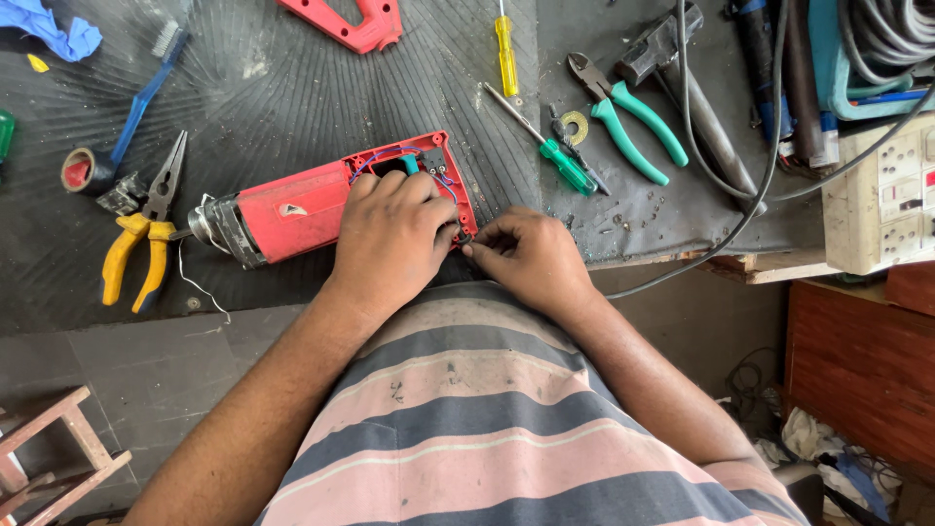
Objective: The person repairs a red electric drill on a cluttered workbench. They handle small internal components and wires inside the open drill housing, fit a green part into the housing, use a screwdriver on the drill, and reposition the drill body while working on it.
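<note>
Nearest to us is our striped shirt (467, 419), with both forearms reaching up to the black mat (292, 88). Our left hand (394, 239) lies palm down over the handle end of the red power tool (292, 209), fingers curled and pressing it against the mat. Our right hand (531, 258), at 3 o'clock from the left and almost touching it, has thumb and forefinger pinched together at the tool's lower corner; they seem to hold something small and dark, though it is too small for us to tell what. The tool lies on its side with its cover off, so that blue and red wires (390, 156) show in the open handle, and its metal nose points to 9 o'clock.

At 9 o'clock from that nose lie yellow-handled pliers (141, 244), and beyond them a roll of tape (83, 170) and a blue brush (146, 93). At 1 o'clock from our hands lie a green screwdriver (555, 156), green-handled cutters (628, 122) and a hammer (687, 88). Farther, at 12 o'clock, are a yellow screwdriver (506, 54) and a red cover piece (351, 21). A socket board (881, 200) sits far out at 3 o'clock.
</note>
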`<state>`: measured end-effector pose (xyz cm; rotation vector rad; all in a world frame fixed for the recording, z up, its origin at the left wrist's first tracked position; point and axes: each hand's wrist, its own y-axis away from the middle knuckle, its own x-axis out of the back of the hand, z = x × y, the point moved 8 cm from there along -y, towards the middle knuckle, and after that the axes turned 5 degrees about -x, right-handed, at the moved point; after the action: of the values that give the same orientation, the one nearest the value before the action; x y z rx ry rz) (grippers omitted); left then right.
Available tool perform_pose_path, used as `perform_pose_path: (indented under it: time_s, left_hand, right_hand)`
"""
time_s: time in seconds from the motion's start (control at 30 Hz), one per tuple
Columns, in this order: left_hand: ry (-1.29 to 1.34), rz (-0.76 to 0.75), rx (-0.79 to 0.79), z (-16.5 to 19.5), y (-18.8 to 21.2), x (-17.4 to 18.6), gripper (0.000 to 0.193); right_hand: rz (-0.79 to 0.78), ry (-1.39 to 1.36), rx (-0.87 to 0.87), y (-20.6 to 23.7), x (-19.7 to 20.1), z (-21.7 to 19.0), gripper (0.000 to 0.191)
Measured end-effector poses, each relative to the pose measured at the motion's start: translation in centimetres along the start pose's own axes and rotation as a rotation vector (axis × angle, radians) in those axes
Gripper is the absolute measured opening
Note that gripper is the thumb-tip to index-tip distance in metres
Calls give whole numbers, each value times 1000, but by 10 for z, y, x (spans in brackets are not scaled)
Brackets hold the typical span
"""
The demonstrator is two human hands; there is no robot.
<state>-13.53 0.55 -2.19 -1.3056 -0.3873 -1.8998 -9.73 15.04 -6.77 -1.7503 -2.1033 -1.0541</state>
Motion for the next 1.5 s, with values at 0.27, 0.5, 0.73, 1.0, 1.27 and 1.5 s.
perform_pose_path:
  time_s: [0.27, 0.5, 0.73, 1.0, 1.27, 1.5]
  left_hand:
    - [30, -70, -47, 0, 5, 1, 12]
    - [123, -12, -85, -1, 9, 7, 13]
    - [175, 230, -64, 0, 19, 28, 26]
    - [-86, 117, -63, -6, 11, 39, 45]
    - [-267, -39, -99, -7, 14, 22, 40]
    - [-137, -17, -132, -9, 11, 25, 58]
  right_hand:
    - [0, 25, -6, 0, -1, 1, 26]
    - [-6, 16, -66, -2, 0, 3, 31]
    - [-41, -12, -159, -5, 0, 9, 45]
    - [-16, 0, -53, -3, -1, 2, 37]
    - [-8, 6, -16, -2, -2, 0, 36]
    - [44, 66, 95, 2, 1, -14, 36]
